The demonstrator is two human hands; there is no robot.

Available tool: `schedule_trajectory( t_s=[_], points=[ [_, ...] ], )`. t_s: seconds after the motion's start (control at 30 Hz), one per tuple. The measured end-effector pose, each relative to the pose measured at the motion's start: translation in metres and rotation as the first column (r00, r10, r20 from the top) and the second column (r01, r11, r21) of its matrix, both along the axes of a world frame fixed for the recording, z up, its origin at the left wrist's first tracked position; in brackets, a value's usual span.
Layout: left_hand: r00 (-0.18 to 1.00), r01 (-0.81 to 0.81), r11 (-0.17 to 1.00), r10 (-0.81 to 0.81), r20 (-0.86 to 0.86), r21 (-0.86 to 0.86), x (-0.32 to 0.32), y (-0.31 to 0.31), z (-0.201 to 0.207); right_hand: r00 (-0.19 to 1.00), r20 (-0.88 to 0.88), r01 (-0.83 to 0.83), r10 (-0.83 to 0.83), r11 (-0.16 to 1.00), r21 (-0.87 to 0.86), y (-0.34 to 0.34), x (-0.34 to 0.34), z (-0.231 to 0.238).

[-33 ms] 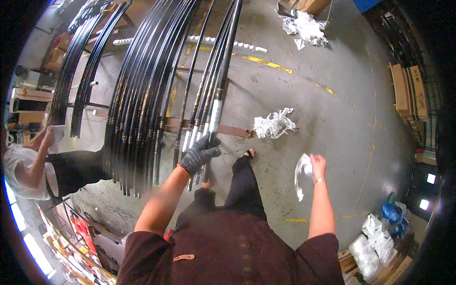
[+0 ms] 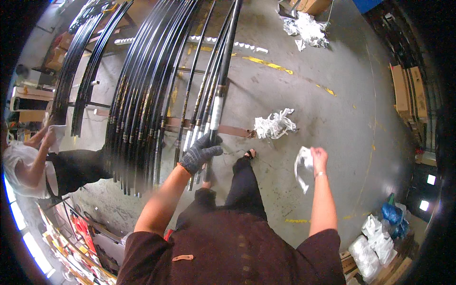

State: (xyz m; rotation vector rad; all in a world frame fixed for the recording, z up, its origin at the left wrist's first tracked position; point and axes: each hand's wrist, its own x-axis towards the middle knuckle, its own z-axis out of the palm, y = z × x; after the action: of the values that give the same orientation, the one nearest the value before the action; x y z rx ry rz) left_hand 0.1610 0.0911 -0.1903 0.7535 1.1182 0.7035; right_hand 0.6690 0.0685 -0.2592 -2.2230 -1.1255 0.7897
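A: Left hand status?

B: Our left hand (image 2: 200, 153) wears a dark knit glove. Its fingers are clenched around a black rod (image 2: 223, 71) near the lower end, just below the rod's white band. The rod leans upright among the others on the rack (image 2: 142, 95).

A: Right hand status?

B: Our right hand (image 2: 319, 156) is bare and held out to the side, well apart from the rack. Its fingers pinch a crumpled white wrap (image 2: 302, 166), which hangs down from the hand.

A: Where does the rod sit relative to the rack?

B: At the rack's right edge. To its left we see a dense row of black rods, several with gold-coloured bands and white sections at about the same height. A brown crossbar (image 2: 235, 130) runs behind the rods' lower parts.

A: Floor condition?

B: The floor (image 2: 332, 109) is grey concrete with yellow line marks. A heap of white wrap (image 2: 274, 125) lies at the crossbar's right end. A second heap (image 2: 306, 26) lies farther off, near the top of the view. Filled bags (image 2: 375, 242) stand at lower right.

A: Other personnel?

B: One person (image 2: 28, 161) at far left, in a white top, with arms raised toward a second set of rods (image 2: 78, 71).
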Motion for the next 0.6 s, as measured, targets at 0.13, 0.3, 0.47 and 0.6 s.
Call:
schedule_trajectory(
  t_s=[0.13,0.3,0.47,0.6],
  points=[
    [0.979,-0.022,0.997,0.007,0.202,0.074,-0.004,0.010,0.034,0.993,0.079,-0.107,0.090,0.962,0.251,0.075,-0.009,0.021],
    [0.898,-0.052,0.995,0.010,0.440,0.084,-0.016,0.013,0.089,0.844,0.448,-0.398,0.295,0.905,0.153,0.096,-0.040,0.102],
    [0.845,-0.072,0.997,0.051,0.533,0.018,-0.027,0.011,0.124,0.756,0.569,-0.397,0.324,0.918,0.006,0.071,-0.083,0.145],
    [0.593,-0.091,0.996,0.061,0.803,-0.009,-0.035,0.008,0.132,0.825,-0.315,-0.477,0.469,0.877,0.056,0.030,-0.213,0.177]
  ],
)
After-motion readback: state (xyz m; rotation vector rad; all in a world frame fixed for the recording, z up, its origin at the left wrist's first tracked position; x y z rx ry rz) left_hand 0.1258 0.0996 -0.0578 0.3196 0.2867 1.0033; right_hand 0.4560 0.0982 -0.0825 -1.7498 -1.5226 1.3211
